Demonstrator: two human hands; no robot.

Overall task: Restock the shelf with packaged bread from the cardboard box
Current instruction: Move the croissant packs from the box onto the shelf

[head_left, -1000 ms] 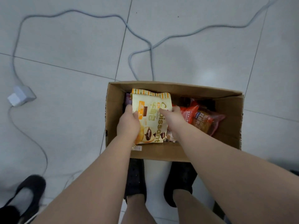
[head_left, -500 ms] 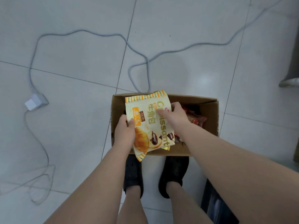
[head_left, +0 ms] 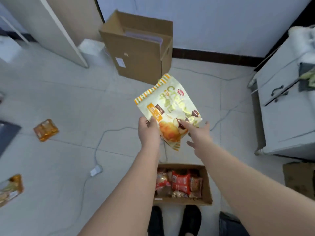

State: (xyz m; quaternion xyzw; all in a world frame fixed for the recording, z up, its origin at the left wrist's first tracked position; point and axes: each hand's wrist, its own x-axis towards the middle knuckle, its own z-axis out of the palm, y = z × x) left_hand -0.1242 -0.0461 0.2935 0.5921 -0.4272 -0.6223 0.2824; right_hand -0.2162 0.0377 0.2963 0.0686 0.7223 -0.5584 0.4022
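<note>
A white and orange croissant bag (head_left: 167,108) is held up in front of me, tilted to the right. My left hand (head_left: 148,132) grips its lower left edge. My right hand (head_left: 197,133) touches its lower right part with the thumb on the front and the other fingers spread. Below, at my feet, the open cardboard box (head_left: 207,188) holds several red and brown bread packs (head_left: 180,183). No shelf is clearly in view.
A larger open cardboard box (head_left: 141,53) stands ahead by the wall. Orange packs lie on the floor at left (head_left: 46,130) and far left (head_left: 10,189). A white cabinet (head_left: 286,106) stands at right. A cable with a plug (head_left: 96,170) crosses the tiles.
Both hands lifted the croissant bag out of the box and up in front of me. The view rose from the box to the room ahead.
</note>
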